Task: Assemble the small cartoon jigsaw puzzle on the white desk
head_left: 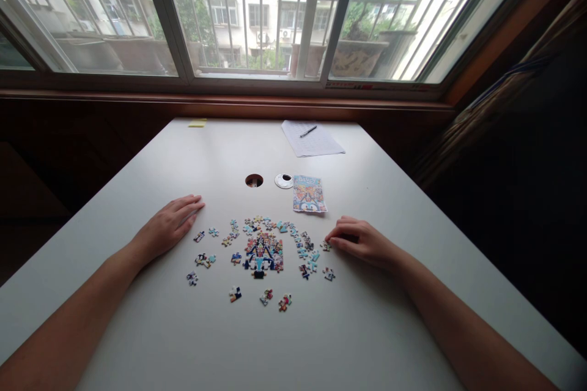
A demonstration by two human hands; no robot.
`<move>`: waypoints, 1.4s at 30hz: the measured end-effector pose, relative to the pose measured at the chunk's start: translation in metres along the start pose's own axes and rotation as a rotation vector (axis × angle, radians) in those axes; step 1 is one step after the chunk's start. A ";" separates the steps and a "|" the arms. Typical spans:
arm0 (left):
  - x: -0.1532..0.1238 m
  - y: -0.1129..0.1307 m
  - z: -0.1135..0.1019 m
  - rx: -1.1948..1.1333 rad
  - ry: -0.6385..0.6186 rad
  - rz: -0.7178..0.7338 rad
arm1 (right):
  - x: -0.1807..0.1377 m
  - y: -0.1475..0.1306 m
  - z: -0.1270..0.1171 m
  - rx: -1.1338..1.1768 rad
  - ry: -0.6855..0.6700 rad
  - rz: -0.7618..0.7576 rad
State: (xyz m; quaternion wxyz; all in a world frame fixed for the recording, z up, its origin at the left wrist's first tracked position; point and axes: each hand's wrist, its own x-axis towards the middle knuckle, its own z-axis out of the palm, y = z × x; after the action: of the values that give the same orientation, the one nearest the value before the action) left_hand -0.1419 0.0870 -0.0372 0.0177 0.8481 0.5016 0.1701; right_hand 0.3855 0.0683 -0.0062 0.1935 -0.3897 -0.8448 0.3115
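Observation:
A partly joined jigsaw puzzle (263,253) lies in the middle of the white table, with loose puzzle pieces spread around it. To its left, my left hand (167,223) rests flat on the tabletop, fingers stretched out and holding nothing. On the other side, my right hand (360,238) has its fingers bent, the tips pinched together at a small puzzle piece (326,246) on the table. Other loose pieces (307,241) sit just left of those fingertips. Behind the puzzle is a colourful picture sheet (309,194).
A round cable hole (254,180) opens in the table (220,164), with its silvery cover (284,181) beside the picture sheet. Farther back lie paper (316,143) with a pen (308,131) on it and yellow sticky notes (197,123). A barred window stands beyond.

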 end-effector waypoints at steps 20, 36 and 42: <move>0.000 0.002 -0.001 0.004 -0.006 -0.001 | 0.000 0.000 0.000 -0.001 0.003 -0.026; 0.000 0.002 -0.001 0.002 -0.011 -0.006 | 0.000 0.000 0.000 -0.005 0.005 -0.028; 0.000 0.002 -0.001 -0.019 -0.002 -0.006 | 0.000 0.001 0.000 -0.004 0.004 -0.019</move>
State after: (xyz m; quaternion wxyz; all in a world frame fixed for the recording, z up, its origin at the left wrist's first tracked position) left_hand -0.1405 0.0861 -0.0360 0.0266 0.8466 0.5024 0.1740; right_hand 0.3860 0.0686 -0.0073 0.1972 -0.3828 -0.8487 0.3070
